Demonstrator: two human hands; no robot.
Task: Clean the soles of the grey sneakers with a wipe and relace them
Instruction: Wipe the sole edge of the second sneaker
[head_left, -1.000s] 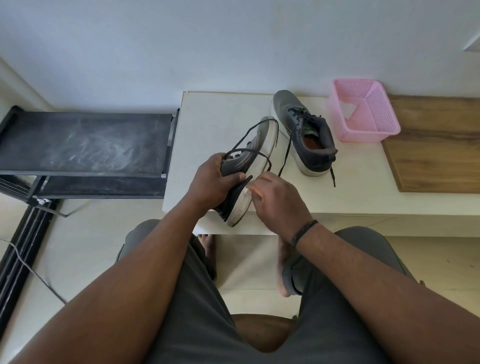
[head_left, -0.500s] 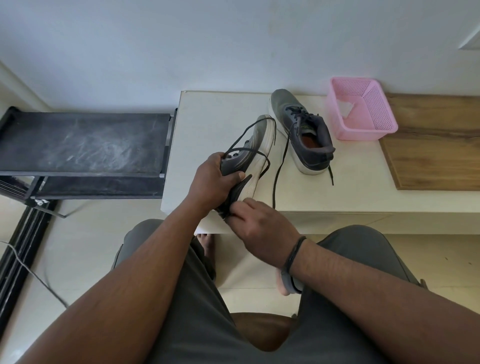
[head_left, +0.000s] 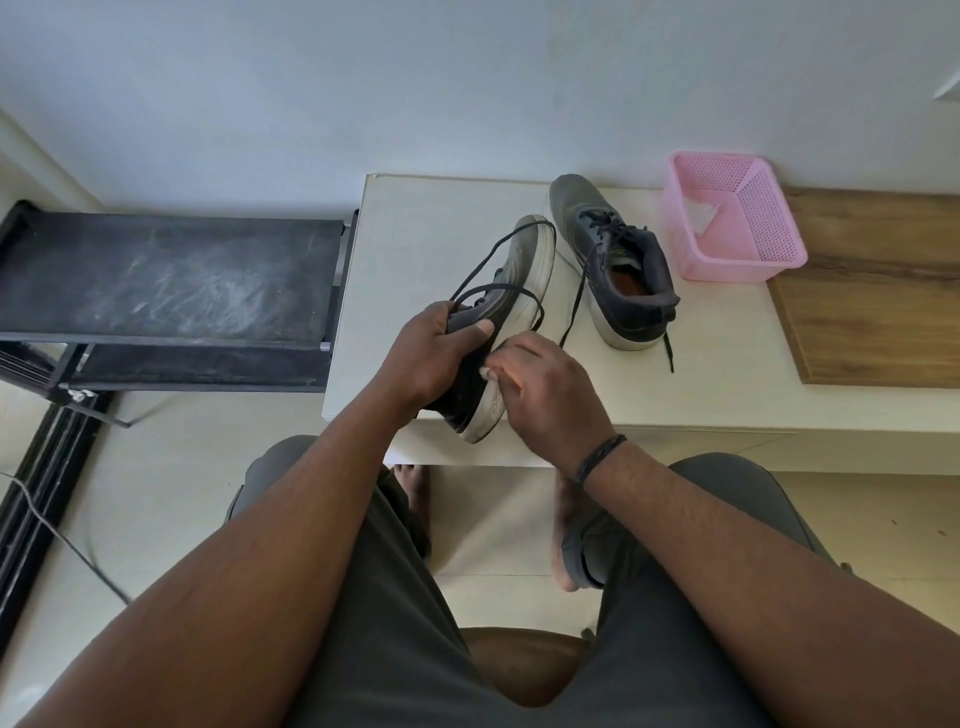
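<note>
One grey sneaker (head_left: 511, 291) is being held up on its side over the near edge of the white table (head_left: 426, 228), gripped by the left hand (head_left: 434, 353), whose fingers are being wrapped over the upper while the thumb is being pressed along its side. The pale sole is being turned toward the right hand (head_left: 545, 389), whose fingers are being curled in against the sole's edge near the heel; a small white scrap, judged to be the wipe (head_left: 487, 372), is being pinched there, though most of it is being hidden by the hand. The black lace (head_left: 498, 249) is being left loose, looping over the toe and trailing down. The second sneaker (head_left: 618, 260) is being left upright on the table just beyond, beside the pink basket (head_left: 769, 228), in which something white is lying; its lace is partly threaded, with an end hanging loose over the tabletop. By these signs the sole-wiping stage is being worked on for the first shoe, and is judged unfinished. Whether the second sole has been wiped cannot be told, since it is facing down. The relacing of both shoes is judged to be remaining.
</note>
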